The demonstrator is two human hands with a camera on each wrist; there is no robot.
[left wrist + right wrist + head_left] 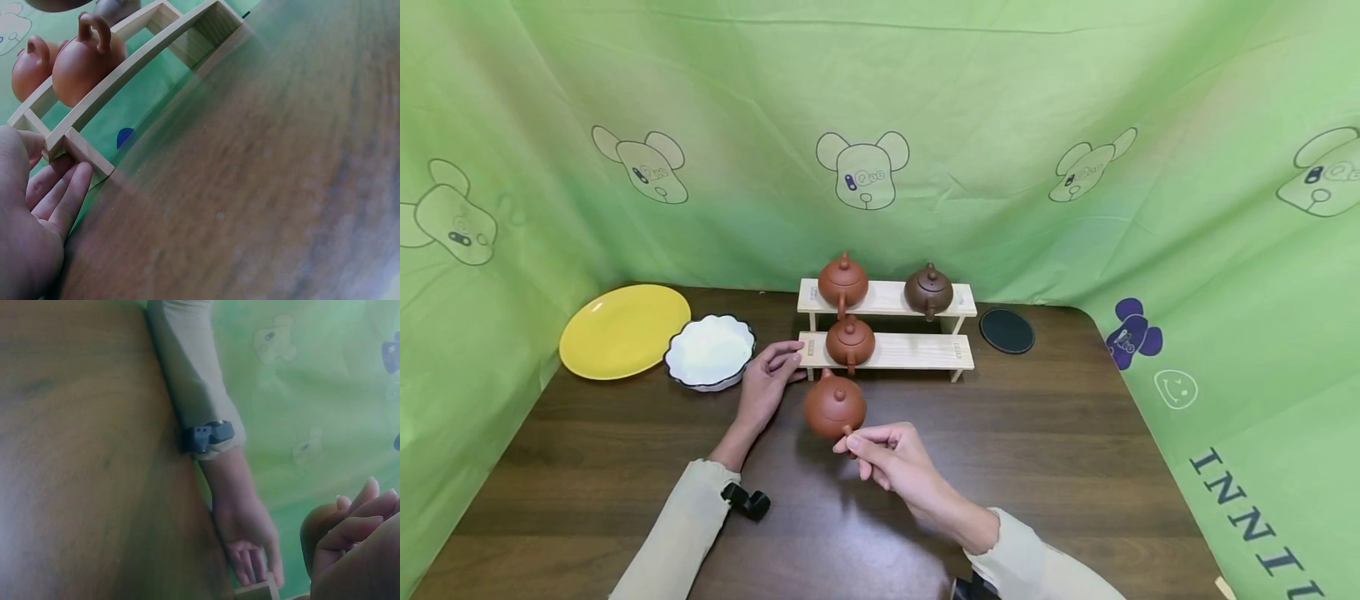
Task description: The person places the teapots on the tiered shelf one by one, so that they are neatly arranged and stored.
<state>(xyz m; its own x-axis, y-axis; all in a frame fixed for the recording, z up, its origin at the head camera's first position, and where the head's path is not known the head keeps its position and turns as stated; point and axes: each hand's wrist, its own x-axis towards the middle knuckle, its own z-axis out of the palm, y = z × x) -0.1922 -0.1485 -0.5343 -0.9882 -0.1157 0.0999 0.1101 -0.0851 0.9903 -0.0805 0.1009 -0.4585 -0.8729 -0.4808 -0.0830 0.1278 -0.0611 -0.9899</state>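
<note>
A reddish-brown clay teapot (833, 410) hangs in front of the wooden display rack (917, 352), its handle pinched between the thumb and fingers of my right hand (904, 467). The spout points toward the rack. My left hand (764, 385) grips the left end of the lower shelf, thumb at the top edge and fingers beneath by the leg (90, 155). On that shelf, toward the left, stands another reddish teapot (850, 343). The upper shelf bears a reddish teapot (842, 282) at left and a dark brown one (928, 290) at right. In the right wrist view, my fingers largely hide the held teapot (315, 531).
Left of the rack are a white scalloped dish (711, 350) with a dark rim and a yellow oval plate (625, 332). A round black coaster (1007, 331) lies to the right. Green printed cloth (1000, 108) surrounds the brown wooden table (1045, 450) at back and sides.
</note>
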